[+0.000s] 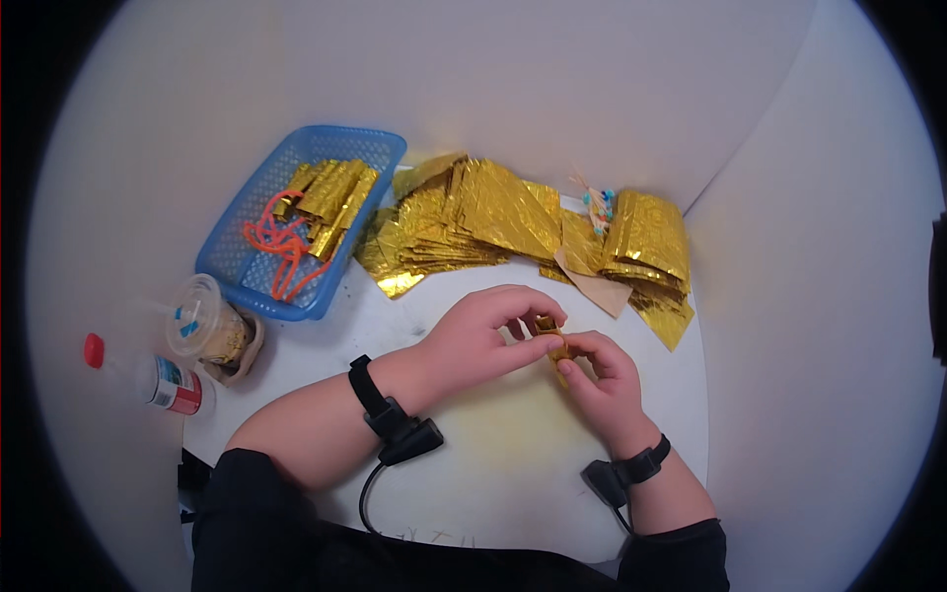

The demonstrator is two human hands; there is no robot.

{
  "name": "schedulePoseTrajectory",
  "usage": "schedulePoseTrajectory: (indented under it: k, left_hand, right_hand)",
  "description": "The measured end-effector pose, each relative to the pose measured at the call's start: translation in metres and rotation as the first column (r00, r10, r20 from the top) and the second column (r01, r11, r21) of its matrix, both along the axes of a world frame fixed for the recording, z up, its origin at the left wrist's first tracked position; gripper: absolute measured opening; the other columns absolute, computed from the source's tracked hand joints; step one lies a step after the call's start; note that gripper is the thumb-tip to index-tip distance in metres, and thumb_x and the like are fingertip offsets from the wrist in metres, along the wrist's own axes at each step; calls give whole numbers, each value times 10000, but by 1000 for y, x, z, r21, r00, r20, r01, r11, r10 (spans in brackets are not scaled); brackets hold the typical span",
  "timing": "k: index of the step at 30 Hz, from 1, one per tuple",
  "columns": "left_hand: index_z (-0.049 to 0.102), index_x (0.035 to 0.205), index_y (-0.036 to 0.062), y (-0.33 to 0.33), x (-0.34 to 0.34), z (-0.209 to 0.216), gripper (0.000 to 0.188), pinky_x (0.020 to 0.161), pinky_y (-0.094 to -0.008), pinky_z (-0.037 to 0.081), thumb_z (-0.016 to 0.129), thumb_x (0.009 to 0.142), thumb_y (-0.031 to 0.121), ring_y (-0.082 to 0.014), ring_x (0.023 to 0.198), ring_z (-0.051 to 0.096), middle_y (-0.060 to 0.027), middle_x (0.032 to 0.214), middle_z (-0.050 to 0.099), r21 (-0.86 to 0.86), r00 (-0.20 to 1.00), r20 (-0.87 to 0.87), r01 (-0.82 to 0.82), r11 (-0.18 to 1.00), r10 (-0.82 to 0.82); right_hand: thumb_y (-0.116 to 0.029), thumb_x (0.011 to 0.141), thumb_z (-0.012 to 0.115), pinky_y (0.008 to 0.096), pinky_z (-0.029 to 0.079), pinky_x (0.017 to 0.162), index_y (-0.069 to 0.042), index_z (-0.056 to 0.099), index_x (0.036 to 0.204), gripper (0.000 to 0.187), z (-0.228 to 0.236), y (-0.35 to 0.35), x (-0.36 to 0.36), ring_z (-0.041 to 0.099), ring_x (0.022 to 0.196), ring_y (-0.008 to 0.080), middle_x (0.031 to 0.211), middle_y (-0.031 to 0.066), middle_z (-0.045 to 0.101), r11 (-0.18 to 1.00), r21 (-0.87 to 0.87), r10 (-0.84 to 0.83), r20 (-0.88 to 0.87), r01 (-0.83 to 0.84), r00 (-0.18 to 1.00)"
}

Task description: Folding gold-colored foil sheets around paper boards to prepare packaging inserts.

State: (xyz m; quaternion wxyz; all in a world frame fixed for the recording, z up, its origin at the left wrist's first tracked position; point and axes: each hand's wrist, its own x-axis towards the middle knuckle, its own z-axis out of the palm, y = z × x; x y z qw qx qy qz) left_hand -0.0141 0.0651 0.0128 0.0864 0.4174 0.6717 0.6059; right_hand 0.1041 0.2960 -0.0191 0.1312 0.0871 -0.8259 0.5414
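A small folded piece of gold foil paper [547,325] is between my two hands, over the middle of the white table. My left hand [488,331] pinches its upper part with the thumb and fingertips. The lower part is gripped by my right hand [604,383], thumb and forefinger closed on it. Fingers cover much of the piece. Beyond my hands lies a fanned stack of gold foil paper sheets [503,212], some showing a tan back. Farther right is another thick stack of gold sheets [646,237].
A blue plastic basket [222,252] at the far left holds folded gold strips [335,192] and orange-pink cord [286,252]. Nearer stand a lidded cup [202,316] and a clear bottle [133,370] with a red cap. Blue-beaded bits [600,207] lie between the stacks. White walls surround the table.
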Motion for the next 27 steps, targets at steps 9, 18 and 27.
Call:
schedulePoseTrajectory:
  k: [9,18,27]
  left_hand:
    - [796,1141,52,-33,-6,59,231,765,-319,619,876,975,191,-138,843,774,-47,960,801,-598,995,-33,57,799,-95]
    - [794,1172,26,-139,-69,79,190,847,-294,615,833,1013,122,-128,935,743,-12,970,756,-159,875,233,-397,904,425]
    - [766,1195,-37,-148,-107,65,378,1002,-499,631,837,882,163,-462,1143,782,-300,1162,804,-522,516,-504,-821,232,693]
  right_hand:
    - [-32,1067,797,326,592,1045,-30,727,1404,345,6,-4,8,733,1141,162,1252,73,763,968,-248,77,164,-34,983]
    - [-35,1079,757,321,566,1030,-37,712,1388,311,-10,0,-7,696,1103,144,1283,61,734,954,-293,-51,48,63,998]
    - [-29,1079,741,338,555,1061,-35,727,1333,255,3,-4,-2,677,1126,149,1293,54,695,991,-133,28,73,-18,997]
